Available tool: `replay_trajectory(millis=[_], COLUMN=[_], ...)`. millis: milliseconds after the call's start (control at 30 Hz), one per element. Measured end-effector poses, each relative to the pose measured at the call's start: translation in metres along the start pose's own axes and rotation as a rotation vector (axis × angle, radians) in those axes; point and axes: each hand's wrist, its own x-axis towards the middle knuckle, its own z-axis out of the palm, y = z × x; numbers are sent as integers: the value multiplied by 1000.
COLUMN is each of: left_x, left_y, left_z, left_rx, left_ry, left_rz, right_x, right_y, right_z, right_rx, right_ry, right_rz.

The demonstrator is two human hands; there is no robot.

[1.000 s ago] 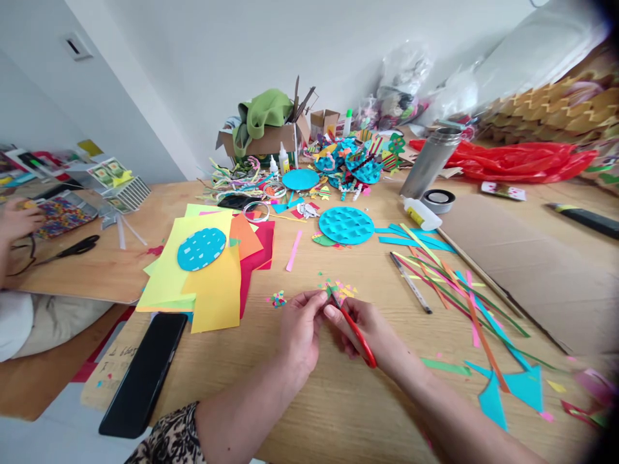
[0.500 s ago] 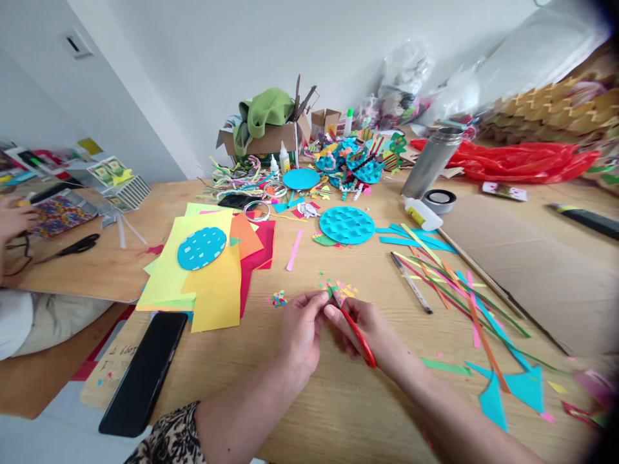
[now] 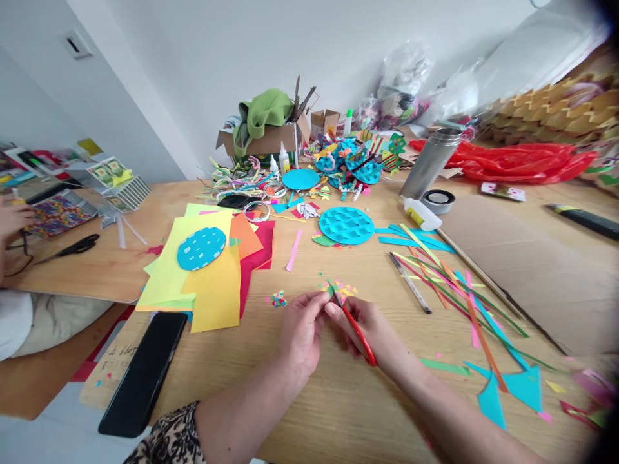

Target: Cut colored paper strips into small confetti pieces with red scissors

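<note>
My right hand [image 3: 362, 325] is closed around a pair of scissors [image 3: 358, 336] with red handles. Their blades point up and away from me, just above small green, pink and yellow paper bits [image 3: 346, 289]. Close beside it, nearly touching, my left hand [image 3: 300, 332] pinches thumb against fingers near the blades. Whatever is in that pinch is hidden by the fingers. A little pile of coloured paper scraps [image 3: 279, 299] lies left of my left hand. Beyond the hands rests a blue dimpled oval [image 3: 346, 225]. A pink paper strip [image 3: 293, 250] lies to its left.
Coloured paper sheets [image 3: 217, 309] carry a blue spotted oval [image 3: 202, 249] on the left, above a black phone [image 3: 143, 374]. Right are paper strips [image 3: 471, 303], a pen [image 3: 411, 282], a glue bottle [image 3: 422, 214], a metal flask [image 3: 432, 163] and cardboard [image 3: 532, 270]. Another person's hand [image 3: 12, 219] is far left.
</note>
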Motion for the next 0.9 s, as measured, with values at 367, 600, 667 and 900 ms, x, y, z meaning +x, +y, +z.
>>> replay_trajectory(millis=[367, 600, 667, 900], left_x=[0, 6, 9, 21], left_y=[1, 8, 14, 38], left_z=[2, 1, -2, -11], left_rx=[25, 65, 99, 263], left_ry=[27, 4, -21, -164], left_rz=[18, 15, -16, -116], right_x=[0, 2, 2, 0], right_y=[-1, 2, 2, -4], right_z=[2, -2, -6, -16], right_rx=[46, 84, 84, 28], right_ry=[15, -3, -37, -156], right_rz=[31, 72, 63, 42])
